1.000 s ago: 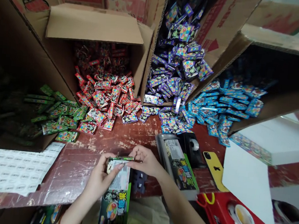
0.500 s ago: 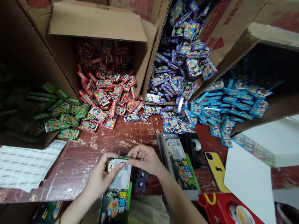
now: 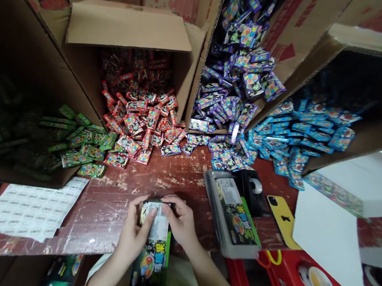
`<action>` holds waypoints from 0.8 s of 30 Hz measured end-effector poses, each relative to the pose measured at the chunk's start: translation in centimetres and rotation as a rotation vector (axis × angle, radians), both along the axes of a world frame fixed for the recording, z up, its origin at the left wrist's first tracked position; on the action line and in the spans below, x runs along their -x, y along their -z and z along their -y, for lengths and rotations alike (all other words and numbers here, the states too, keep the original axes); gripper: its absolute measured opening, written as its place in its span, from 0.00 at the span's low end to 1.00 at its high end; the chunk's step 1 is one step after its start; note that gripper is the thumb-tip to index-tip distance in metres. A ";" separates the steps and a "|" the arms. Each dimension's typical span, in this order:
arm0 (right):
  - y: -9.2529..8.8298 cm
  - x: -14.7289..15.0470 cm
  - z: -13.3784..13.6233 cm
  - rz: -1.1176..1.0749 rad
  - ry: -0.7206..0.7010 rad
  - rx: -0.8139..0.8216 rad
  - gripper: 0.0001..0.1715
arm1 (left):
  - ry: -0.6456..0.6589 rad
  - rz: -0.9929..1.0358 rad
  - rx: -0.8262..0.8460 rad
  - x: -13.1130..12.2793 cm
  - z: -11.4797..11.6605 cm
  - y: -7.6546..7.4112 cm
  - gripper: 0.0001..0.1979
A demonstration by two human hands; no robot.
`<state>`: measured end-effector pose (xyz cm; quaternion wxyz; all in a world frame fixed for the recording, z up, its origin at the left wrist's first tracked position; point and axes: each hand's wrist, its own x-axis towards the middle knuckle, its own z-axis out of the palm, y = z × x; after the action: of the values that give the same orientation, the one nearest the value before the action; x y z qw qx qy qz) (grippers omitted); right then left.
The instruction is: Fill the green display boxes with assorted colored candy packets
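A tall green and black carton (image 3: 153, 246) with a white label near its top stands at the near edge of the red table. My left hand (image 3: 134, 232) is wrapped round its left side, thumb on the label. My right hand (image 3: 180, 221) grips its upper right corner, fingers pressed on the top flap. Both hands are closed on the carton.
Four open cardboard boxes spill small packets onto the table: green (image 3: 78, 142), red (image 3: 139, 119), purple (image 3: 230, 97), blue (image 3: 297, 131). A sticker sheet (image 3: 23, 209) lies left. A stack of flat cartons (image 3: 234, 213), a tape dispenser (image 3: 254, 188), a yellow phone (image 3: 282, 214) and white paper (image 3: 327, 241) lie right.
My right hand has come down from the carton's top edge onto its upper right corner, closer to my left hand. The camera has shifted a little, so everything sits further right.
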<state>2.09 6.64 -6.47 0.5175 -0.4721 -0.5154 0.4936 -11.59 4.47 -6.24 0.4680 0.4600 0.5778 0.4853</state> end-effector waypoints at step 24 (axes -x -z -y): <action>-2.0 -3.4 -2.1 -0.042 -0.253 0.390 0.12 | 0.036 0.071 0.129 1.0 -0.4 -1.8 0.11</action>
<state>5.45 8.70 -4.47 0.3610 -0.4845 -0.4544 0.6546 -12.61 4.87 -4.47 0.5256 0.4216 0.5827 0.4545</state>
